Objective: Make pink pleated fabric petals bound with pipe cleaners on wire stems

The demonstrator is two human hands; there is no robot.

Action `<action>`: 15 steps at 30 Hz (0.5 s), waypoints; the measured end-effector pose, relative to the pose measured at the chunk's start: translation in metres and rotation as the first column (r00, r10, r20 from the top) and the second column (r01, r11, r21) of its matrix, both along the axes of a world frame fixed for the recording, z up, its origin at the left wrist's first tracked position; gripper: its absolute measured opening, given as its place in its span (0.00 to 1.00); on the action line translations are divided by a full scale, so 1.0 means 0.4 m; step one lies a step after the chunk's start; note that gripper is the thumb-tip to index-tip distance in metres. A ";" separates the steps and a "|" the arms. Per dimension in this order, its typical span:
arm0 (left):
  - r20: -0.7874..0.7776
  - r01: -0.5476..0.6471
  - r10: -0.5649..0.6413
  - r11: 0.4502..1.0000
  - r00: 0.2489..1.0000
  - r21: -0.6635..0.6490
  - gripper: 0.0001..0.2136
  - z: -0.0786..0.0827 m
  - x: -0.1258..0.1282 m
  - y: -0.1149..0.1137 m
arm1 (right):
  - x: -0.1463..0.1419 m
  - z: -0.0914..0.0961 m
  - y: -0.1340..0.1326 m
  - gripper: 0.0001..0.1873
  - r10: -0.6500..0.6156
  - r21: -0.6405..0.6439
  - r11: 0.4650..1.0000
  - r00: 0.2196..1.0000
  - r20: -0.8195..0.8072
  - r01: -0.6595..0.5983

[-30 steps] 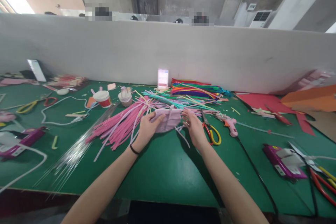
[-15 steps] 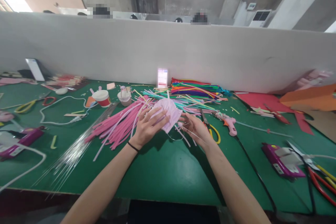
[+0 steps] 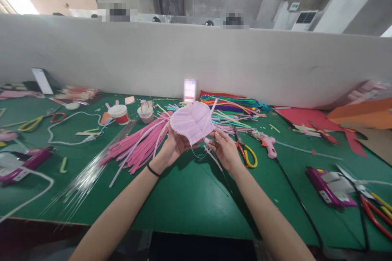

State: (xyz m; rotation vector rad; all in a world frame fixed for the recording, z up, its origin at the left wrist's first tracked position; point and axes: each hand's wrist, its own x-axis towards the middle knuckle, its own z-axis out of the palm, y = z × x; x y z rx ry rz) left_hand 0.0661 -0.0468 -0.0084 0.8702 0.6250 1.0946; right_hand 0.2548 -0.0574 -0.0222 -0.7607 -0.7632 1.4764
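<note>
A lilac panel (image 3: 191,122), softly ribbed and fan-like with a scalloped outline, is raised above the smooth green table (image 3: 196,200). The left hand (image 3: 173,147), palm up, holds it from below, fingers under it. The right hand (image 3: 226,149) curls its fingers at the panel's right edge; whether they pinch it, I cannot tell. A thin wire (image 3: 198,157) loops below. Fuzzy pink stems (image 3: 143,142) fan out to the left, beside straight, shiny rods (image 3: 88,179).
</note>
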 end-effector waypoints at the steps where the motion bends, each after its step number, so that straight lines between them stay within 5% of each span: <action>1: 0.009 0.014 -0.014 1.000 1.000 0.006 0.37 0.001 0.001 -0.004 | -0.001 -0.003 0.002 0.19 -0.019 0.012 1.000 1.000 0.006 0.019; 6: -0.042 -0.035 0.036 0.999 0.998 0.036 0.19 -0.001 0.000 -0.002 | 0.018 0.005 0.009 0.20 -0.010 0.086 0.996 0.966 0.259 -0.013; 8: -0.068 -0.103 0.105 0.994 0.992 0.028 0.16 -0.005 0.000 0.004 | 0.049 0.016 0.003 0.22 -0.027 0.102 0.994 0.851 0.525 -0.031; 10: -0.066 -0.168 0.169 0.985 0.983 0.026 0.15 -0.010 0.000 0.011 | 0.092 0.023 -0.011 0.21 -0.157 0.167 0.986 0.541 0.826 0.032; 13: -0.044 -0.220 0.222 0.975 0.974 0.039 0.15 -0.019 -0.002 0.020 | 0.148 0.021 -0.043 0.17 -0.189 0.217 0.968 -0.205 0.960 0.123; 15: -0.035 -0.239 0.241 0.970 0.970 0.053 0.17 -0.025 -0.004 0.024 | 0.162 0.016 -0.063 0.19 -0.069 0.168 0.968 -0.443 0.894 0.188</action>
